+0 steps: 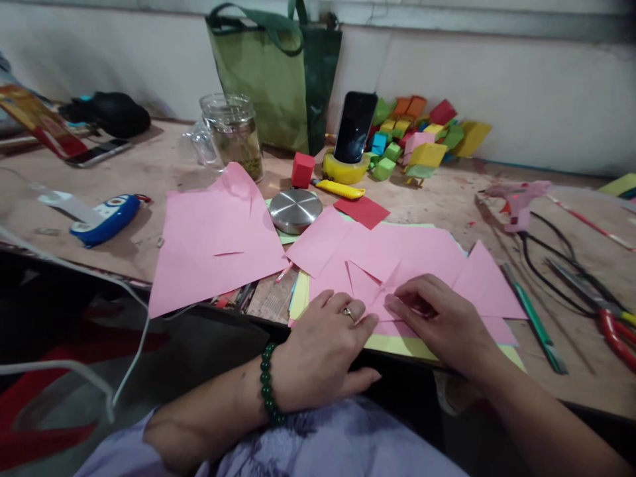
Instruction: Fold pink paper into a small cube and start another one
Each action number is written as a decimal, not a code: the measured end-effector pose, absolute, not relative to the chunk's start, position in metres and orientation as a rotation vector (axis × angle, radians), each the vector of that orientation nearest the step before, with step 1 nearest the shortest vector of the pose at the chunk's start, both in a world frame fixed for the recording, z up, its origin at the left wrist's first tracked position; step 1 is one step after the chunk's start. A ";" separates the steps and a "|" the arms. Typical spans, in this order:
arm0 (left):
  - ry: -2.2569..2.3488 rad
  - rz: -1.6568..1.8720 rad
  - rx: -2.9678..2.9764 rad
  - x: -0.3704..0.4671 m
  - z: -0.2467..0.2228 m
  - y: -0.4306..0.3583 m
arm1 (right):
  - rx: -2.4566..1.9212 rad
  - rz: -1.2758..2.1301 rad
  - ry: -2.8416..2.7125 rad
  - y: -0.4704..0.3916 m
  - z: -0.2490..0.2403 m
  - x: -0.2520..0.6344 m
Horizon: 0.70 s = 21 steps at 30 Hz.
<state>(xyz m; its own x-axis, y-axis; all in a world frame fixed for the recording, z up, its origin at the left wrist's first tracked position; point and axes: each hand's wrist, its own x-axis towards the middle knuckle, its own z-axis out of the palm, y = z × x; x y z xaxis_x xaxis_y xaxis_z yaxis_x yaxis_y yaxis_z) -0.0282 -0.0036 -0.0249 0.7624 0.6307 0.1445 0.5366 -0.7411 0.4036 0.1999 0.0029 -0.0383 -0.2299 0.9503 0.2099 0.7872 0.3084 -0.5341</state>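
Note:
Several pink paper sheets lie on a stack of coloured paper, whose yellow edge [402, 348] shows at the front. Beside a raised flap of cut pink paper [370, 281], my right hand [440, 321] has its thumb and forefinger pinched together at the paper's edge. My left hand [325, 351], wearing a ring and a green bead bracelet [268, 384], rests palm down on the sheets, fingers loosely extended and thumb apart. Another large pink sheet [213, 232] with a short slit lies to the left, overhanging the table edge.
Behind the paper are a round metal disc [296, 211], a yellow cutter [340, 189], a red paper cube [303, 170] and an upright phone [354, 126]. A glass mug [233, 136] stands farther left. On the right lie a glue gun [519, 199], green knife [534, 318] and red-handled scissors [613, 331].

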 end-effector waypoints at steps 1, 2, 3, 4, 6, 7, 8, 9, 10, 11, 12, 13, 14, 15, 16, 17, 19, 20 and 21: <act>0.902 0.401 2.632 -0.028 -0.026 -0.004 | -1.525 0.425 -2.093 0.003 -0.038 0.200; 0.903 0.413 2.646 -0.028 -0.026 -0.005 | -1.516 0.405 -2.104 0.004 -0.038 0.199; 0.896 0.423 2.661 -0.028 -0.027 -0.005 | -1.509 0.371 -2.121 0.004 -0.039 0.199; 0.886 0.427 2.674 -0.028 -0.028 -0.006 | -1.496 0.317 -2.145 0.004 -0.039 0.200; 0.867 0.420 2.685 -0.027 -0.029 -0.006 | -1.435 0.124 -2.213 0.002 -0.038 0.200; 0.865 0.418 2.684 -0.027 -0.030 -0.006 | -1.370 0.013 -2.268 0.001 -0.037 0.201; 0.867 0.417 2.682 -0.027 -0.030 -0.005 | -1.275 -0.085 -2.336 -0.001 -0.036 0.201; 0.870 0.420 2.680 -0.027 -0.030 -0.005 | -1.161 -0.154 -2.410 -0.003 -0.034 0.201; 0.869 0.423 2.678 -0.026 -0.029 -0.004 | -1.045 -0.192 -2.482 -0.005 -0.033 0.201; 0.868 0.424 2.678 -0.026 -0.029 -0.004 | -0.940 -0.204 -2.545 -0.007 -0.031 0.201; 0.869 0.425 2.679 -0.025 -0.028 -0.004 | -0.858 -0.204 -2.597 -0.008 -0.029 0.200; 0.871 0.425 2.682 -0.025 -0.028 -0.004 | -0.803 -0.214 -2.632 -0.009 -0.028 0.200; 0.874 0.425 2.688 -0.025 -0.027 -0.004 | -0.768 -0.239 -2.655 -0.009 -0.026 0.199; 0.878 0.426 2.693 -0.024 -0.026 -0.005 | -0.743 -0.268 -2.678 -0.009 -0.025 0.199; 0.882 0.428 2.700 -0.024 -0.026 -0.005 | -0.719 -0.295 -2.702 -0.009 -0.023 0.199; 0.886 0.432 2.705 -0.024 -0.025 -0.005 | -0.698 -0.307 -2.726 -0.008 -0.021 0.200; 0.888 0.432 2.711 -0.024 -0.024 -0.006 | -0.677 -0.280 -2.769 -0.007 -0.020 0.204; 0.890 0.432 2.710 -0.025 -0.024 -0.006 | -0.676 -0.254 -2.778 -0.007 -0.020 0.209; 0.892 0.430 2.708 -0.025 -0.025 -0.006 | -0.693 -0.227 -2.775 -0.008 -0.020 0.214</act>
